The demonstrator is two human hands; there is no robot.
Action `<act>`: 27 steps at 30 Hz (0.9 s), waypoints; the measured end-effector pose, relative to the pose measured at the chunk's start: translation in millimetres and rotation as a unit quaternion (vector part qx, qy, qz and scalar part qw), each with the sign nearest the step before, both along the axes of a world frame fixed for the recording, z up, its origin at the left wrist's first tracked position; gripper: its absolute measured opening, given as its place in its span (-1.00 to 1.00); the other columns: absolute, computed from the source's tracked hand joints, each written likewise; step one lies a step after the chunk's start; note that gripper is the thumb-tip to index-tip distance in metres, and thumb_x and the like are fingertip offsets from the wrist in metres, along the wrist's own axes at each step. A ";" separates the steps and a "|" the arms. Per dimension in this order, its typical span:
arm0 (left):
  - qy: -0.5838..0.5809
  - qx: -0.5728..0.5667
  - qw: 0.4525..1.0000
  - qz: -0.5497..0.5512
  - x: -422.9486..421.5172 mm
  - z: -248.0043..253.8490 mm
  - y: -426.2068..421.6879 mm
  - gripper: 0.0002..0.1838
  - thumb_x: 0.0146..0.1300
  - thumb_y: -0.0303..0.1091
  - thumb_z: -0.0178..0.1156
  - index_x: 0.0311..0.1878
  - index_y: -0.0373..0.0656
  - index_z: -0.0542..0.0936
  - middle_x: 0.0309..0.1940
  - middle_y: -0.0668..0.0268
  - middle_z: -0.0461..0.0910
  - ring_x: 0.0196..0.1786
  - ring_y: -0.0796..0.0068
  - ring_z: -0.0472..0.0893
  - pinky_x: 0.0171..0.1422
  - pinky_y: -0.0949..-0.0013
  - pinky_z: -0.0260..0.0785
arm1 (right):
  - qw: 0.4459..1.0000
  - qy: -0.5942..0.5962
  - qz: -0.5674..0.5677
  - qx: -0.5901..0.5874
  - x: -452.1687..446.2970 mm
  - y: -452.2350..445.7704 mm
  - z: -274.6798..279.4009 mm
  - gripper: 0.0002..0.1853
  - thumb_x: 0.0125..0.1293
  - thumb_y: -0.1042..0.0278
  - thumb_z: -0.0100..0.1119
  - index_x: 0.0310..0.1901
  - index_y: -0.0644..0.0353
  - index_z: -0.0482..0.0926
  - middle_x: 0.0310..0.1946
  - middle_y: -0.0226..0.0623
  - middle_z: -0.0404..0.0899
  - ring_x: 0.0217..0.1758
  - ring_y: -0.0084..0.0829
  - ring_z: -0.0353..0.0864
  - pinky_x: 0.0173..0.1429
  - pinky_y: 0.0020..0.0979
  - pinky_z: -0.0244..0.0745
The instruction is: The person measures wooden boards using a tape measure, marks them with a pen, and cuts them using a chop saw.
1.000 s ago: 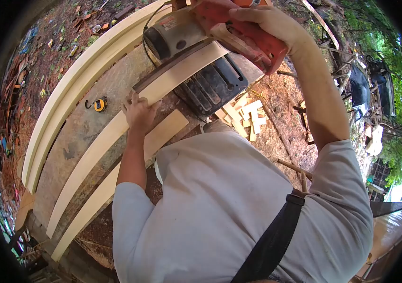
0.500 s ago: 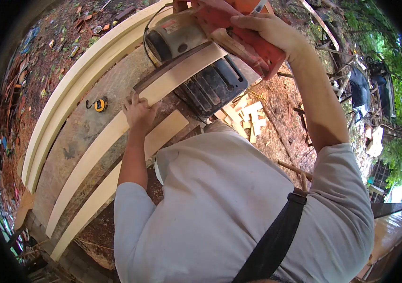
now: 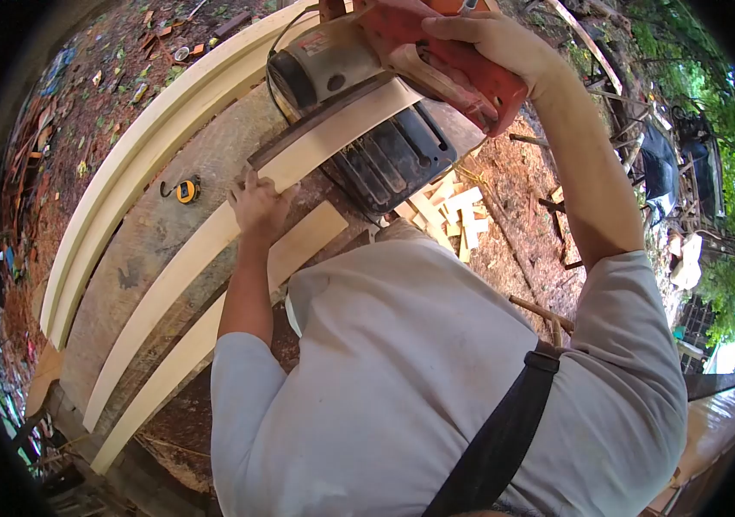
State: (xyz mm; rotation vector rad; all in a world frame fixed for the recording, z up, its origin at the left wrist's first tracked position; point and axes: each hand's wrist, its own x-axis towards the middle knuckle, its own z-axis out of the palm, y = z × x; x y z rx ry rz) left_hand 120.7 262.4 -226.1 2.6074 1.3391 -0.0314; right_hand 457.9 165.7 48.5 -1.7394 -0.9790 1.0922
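Note:
My left hand (image 3: 257, 207) is closed on a long wooden strip (image 3: 156, 302), its fingers over the upper face. The strip runs towards a power saw with a black slotted base (image 3: 385, 164) and a grey motor (image 3: 333, 65). A dark wooden fence (image 3: 316, 125) lies along the strip's far side. At the top, my right hand (image 3: 505, 47) wraps round the saw's red upper part (image 3: 471, 82), thumb visible on top and the other fingers mostly hidden. Where the blade is cannot be made out.
Two curved wooden strips (image 3: 109, 207) lie along the far edge of the worktable (image 3: 139, 246). A yellow tape measure (image 3: 186, 191) rests there. Another strip (image 3: 156, 401) and a short board (image 3: 307, 246) are nearer my body. Several offcuts (image 3: 462, 211) lie beyond the saw.
Both hands keep their places on the strip and the saw. The whole view has shifted very slightly; nothing else has visibly moved.

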 end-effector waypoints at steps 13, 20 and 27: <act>-0.019 0.027 0.999 -0.007 -3.6 -9.8 1.1 -0.33 0.18 0.34 0.21 -0.17 -0.20 0.75 0.32 0.12 0.41 0.36 -0.20 0.32 0.47 -0.24 0.04 | 0.997 -0.013 -0.037 -0.071 -8.0 -13.9 -4.8 -0.57 0.40 0.01 0.22 0.02 0.26 0.60 -0.26 -0.40 0.65 -0.39 -0.66 0.54 -0.32 -0.52 0.47; -0.007 -0.016 1.000 0.005 -1.2 0.2 0.4 -0.33 0.19 0.34 0.21 -0.20 -0.20 0.75 0.29 0.10 0.42 0.36 -0.20 0.30 0.47 -0.25 0.03 | 0.998 -0.043 -0.016 -0.050 -4.6 -17.9 -12.2 -0.55 0.40 0.02 0.23 0.03 0.32 0.61 -0.24 -0.39 0.66 -0.34 -0.65 0.57 -0.25 -0.54 0.48; -0.001 -0.019 1.000 0.002 -1.9 1.6 0.8 -0.34 0.20 0.32 0.20 -0.13 -0.19 0.75 0.41 0.09 0.34 0.43 -0.22 0.24 0.50 -0.23 0.01 | 0.994 -0.074 -0.034 -0.077 -3.0 -21.1 -15.0 -0.52 0.30 -0.02 0.27 -0.05 0.32 0.66 -0.30 -0.30 0.67 -0.38 -0.52 0.60 -0.29 -0.40 0.51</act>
